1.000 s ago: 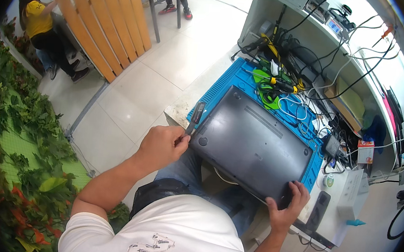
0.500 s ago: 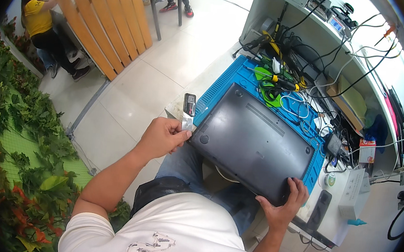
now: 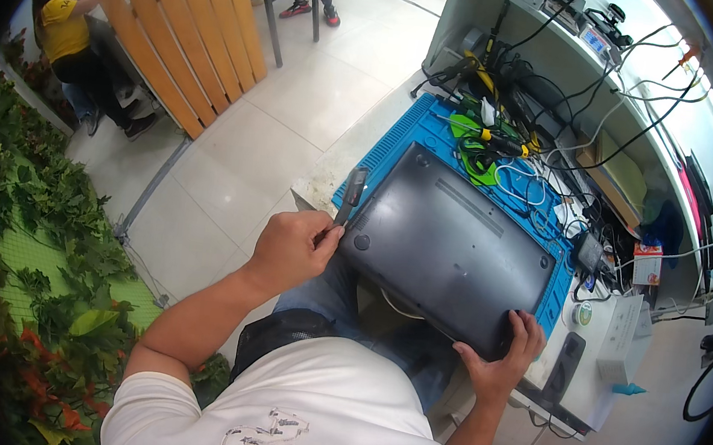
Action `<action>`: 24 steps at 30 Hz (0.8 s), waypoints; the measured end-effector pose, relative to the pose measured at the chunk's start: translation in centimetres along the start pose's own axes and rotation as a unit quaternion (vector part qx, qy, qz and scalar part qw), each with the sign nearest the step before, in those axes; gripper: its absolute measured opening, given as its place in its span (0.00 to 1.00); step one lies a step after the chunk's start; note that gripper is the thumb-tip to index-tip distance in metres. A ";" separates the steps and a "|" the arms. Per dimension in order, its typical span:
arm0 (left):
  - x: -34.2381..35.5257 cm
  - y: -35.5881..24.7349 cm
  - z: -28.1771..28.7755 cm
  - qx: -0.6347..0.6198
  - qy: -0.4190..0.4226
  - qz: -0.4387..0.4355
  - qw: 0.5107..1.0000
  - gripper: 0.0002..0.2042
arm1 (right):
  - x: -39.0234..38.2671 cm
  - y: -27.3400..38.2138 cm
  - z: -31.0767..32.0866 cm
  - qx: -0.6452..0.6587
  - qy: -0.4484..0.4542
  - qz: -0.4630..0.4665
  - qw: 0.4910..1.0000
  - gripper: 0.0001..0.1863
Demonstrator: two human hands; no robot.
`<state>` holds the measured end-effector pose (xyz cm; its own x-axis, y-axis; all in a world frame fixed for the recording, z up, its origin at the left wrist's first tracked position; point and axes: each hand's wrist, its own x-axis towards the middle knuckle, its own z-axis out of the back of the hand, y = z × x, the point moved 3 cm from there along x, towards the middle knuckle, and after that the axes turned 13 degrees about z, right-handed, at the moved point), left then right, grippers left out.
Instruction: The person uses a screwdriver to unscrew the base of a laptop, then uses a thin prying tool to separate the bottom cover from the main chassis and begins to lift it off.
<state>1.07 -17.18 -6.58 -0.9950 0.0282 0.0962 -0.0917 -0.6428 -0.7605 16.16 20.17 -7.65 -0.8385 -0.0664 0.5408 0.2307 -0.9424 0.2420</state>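
My left hand (image 3: 294, 246) pinches a small, flat, dark piece with a metallic look (image 3: 352, 192), held upright at the left edge of an upturned black laptop (image 3: 448, 248). My right hand (image 3: 498, 356) grips the laptop's near right corner, thumb at the front edge and fingers curled on the bottom panel. The laptop lies on a blue silicone mat (image 3: 391, 127), reaching over the bench's front edge above my legs. Beyond it are green and yellow tools (image 3: 501, 142) and tangled cables.
A cluttered shelf unit (image 3: 598, 117) stands behind the mat. At right are a phone (image 3: 564, 371), a round tin (image 3: 581, 313) and a white box (image 3: 620, 334). Artificial foliage (image 3: 40, 295) is at left. A person in yellow (image 3: 69, 40) stands by an orange slatted board (image 3: 177, 34); another person's legs show beyond.
My left hand moved up slightly along the laptop's edge; the piece it holds turned flat-side toward me, then back. My right hand shifted slightly upward and adjusted its grip on the corner.
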 end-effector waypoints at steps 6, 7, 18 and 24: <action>1.8 0.6 -0.6 -0.030 0.020 0.036 0.999 0.14 | 0.3 -0.2 0.0 0.002 -0.016 0.016 1.000 0.55; 2.0 1.2 -0.6 -0.060 0.054 0.089 0.993 0.14 | 0.4 -0.1 0.1 0.008 -0.020 0.015 1.000 0.54; 2.1 2.0 -0.9 -0.127 0.105 0.159 0.973 0.15 | 0.5 -0.2 0.5 0.002 -0.025 0.000 1.000 0.53; 2.3 -0.3 -0.6 -0.007 0.043 0.053 0.998 0.13 | 0.7 0.0 1.0 0.002 -0.029 -0.003 1.000 0.52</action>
<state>-1.20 -16.51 -6.52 -0.9989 0.0255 -0.0399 0.0147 -0.6346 -0.7727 16.03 20.48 -6.45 -0.8096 -0.0424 0.5855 0.2288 -0.9413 0.2482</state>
